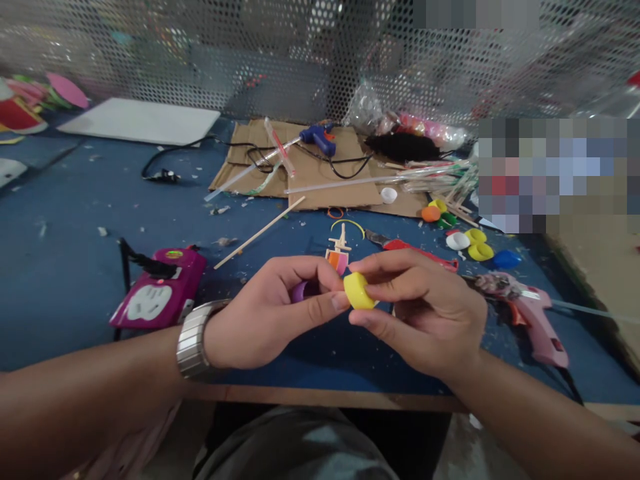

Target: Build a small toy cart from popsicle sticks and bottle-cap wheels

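My left hand [273,313], with a metal watch at the wrist, is curled around a purple bottle cap [303,291], its thumb touching a yellow bottle cap [359,291]. My right hand [425,313] pinches that yellow cap between thumb and fingers. Both hands meet above the near part of the blue table [75,280]. Just behind them lies a small craft piece [339,253] of sticks with orange and pink parts.
A magenta device [160,290] lies left, a pink glue gun [535,317] right, a red-handled cutter [415,251] behind my hands. Loose coloured caps [473,243], a wooden stick [260,232], cardboard [310,173] with a blue glue gun [317,137] and straws sit farther back before a perforated screen.
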`<act>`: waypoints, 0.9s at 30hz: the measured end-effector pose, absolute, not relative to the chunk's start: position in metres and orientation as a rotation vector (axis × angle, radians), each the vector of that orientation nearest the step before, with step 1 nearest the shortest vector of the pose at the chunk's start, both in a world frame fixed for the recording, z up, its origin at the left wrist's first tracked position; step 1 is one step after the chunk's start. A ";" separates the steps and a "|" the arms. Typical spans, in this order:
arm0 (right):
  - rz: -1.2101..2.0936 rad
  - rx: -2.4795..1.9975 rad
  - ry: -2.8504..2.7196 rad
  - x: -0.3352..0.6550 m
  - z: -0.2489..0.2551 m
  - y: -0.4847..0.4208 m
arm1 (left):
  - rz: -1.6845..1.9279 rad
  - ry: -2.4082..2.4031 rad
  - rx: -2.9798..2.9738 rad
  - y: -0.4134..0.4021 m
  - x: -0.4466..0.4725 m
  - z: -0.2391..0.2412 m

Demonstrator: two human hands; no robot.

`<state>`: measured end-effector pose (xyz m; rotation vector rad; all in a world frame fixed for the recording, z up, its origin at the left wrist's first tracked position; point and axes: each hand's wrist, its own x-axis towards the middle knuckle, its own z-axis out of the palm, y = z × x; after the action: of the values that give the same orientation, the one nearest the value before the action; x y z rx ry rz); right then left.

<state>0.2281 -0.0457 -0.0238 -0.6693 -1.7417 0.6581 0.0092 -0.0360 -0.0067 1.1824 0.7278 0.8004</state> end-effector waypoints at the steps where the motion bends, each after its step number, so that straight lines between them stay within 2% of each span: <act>1: 0.661 -0.667 -1.737 0.228 -0.024 -0.046 | 0.804 0.726 1.182 -0.036 0.009 -0.007; 27: 0.608 -0.714 -1.721 0.228 -0.024 -0.046 | 0.823 0.743 1.180 -0.036 0.009 -0.007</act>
<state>0.2282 -0.0457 -0.0244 -0.7142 -1.7210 0.6081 0.0094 -0.0355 -0.0072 1.1801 0.7426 0.8227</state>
